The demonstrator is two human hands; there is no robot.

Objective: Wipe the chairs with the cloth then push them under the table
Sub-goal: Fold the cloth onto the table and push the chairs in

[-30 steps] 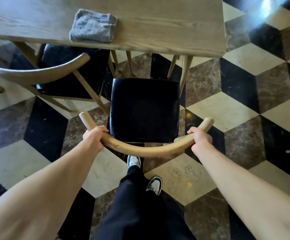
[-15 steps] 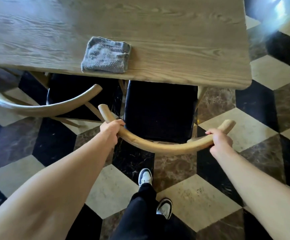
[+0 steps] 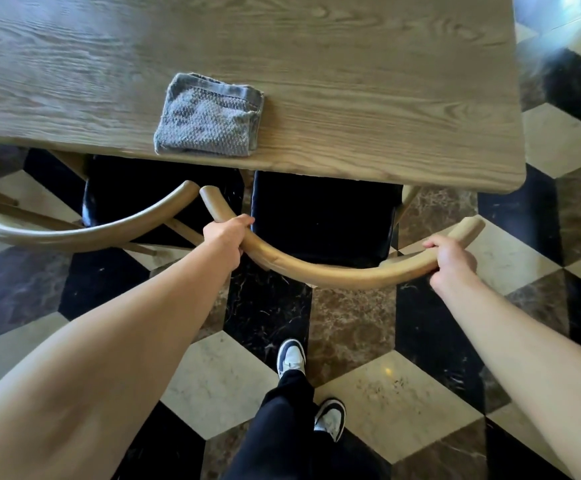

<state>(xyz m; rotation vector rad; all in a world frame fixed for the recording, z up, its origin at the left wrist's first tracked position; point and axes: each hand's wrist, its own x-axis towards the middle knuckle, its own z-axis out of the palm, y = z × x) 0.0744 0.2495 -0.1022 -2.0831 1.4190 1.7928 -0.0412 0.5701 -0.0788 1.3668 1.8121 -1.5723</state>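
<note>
The curved wooden rail (image 3: 334, 268) of the right chair is gripped at both ends: the left hand (image 3: 225, 233) is wrapped round it near the L tip, the right hand (image 3: 450, 258) is curled over it near the R tip. Both arms are stretched fwd. The chair's black seat (image 3: 320, 220) is partly tucked under the table (image 3: 351, 64), w/ its front edge hidden beneath the tabletop. A second chair (image 3: 74, 230) is seen just to the left, also partly under the table, its rail tip nearly touching the held rail's L tip; contact can't be told. The cloth (image 3: 209, 116), grey and folded, is laid on the table near its front edge, above the gap between the 2 chairs, held by neither hand. Below, a checkered marble floor (image 3: 403, 393) and the person's dark trousers and black-and-white shoes (image 3: 292, 358) are seen.
</note>
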